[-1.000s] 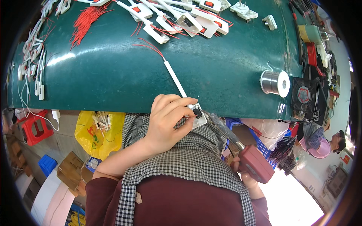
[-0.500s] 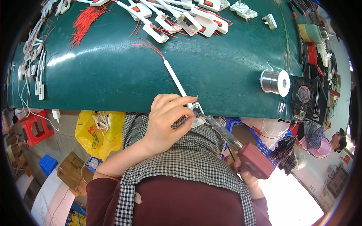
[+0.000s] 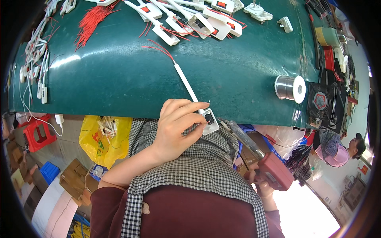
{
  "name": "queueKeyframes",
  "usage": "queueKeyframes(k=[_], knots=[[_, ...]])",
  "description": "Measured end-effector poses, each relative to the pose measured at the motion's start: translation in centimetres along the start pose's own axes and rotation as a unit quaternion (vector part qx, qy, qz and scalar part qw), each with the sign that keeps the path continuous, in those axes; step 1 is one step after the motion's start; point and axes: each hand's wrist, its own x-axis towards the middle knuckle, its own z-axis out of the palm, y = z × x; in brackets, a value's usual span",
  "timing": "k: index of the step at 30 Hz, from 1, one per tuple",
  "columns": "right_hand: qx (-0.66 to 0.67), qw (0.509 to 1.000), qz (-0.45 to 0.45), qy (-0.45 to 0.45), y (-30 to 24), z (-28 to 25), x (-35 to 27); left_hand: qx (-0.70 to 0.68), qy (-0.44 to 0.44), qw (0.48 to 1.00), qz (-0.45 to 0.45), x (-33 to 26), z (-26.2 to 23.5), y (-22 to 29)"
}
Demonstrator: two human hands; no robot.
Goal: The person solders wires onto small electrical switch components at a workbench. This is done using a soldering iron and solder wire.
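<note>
A glossy dark-green desk [image 3: 131, 79] carries white plastic switch boxes [image 3: 166, 36] along its far edge and a white-flanged silvery wire spool [image 3: 285, 87] near its right edge. At the near edge, the left hand [image 3: 174, 127] pinches a rectangular white plastic housing [image 3: 213, 127] in its fingers; its white tube [image 3: 185, 81] slants across the broad green middle. The right hand [image 3: 260, 183] grips a dark-red-handled soldering iron [image 3: 275, 172], tip near the housing. Below, a yellow plastic bag [image 3: 90, 139] holds white pieces [image 3: 107, 126].

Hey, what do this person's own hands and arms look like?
The bare left hand shows no glove, ring or watch; the bare right hand, partly hidden, shows no glove. Plain dark maroon fabric sleeves leave the visible forearms uncovered.
</note>
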Motion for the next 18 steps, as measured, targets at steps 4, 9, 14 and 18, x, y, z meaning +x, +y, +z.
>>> queueKeyframes(k=[4,9,14,18], knots=[[0.023,0.999,0.024,0.0,0.3,0.0,0.2,0.004,0.006,1.0,-0.007,0.0,-0.4,0.1],[-0.06,0.998,0.021,0.02,0.6,-0.6,-0.3,-0.032,0.01,0.999,-0.005,0.0,-0.3,0.2],[-0.047,0.994,-0.047,0.086,0.7,0.5,0.5,-0.052,0.01,0.998,-0.043,0.3,-0.7,-0.2],[-0.043,0.995,-0.066,0.062,0.3,1.1,1.5,-0.075,0.055,0.995,-0.045,2.3,-3.9,-1.5]])
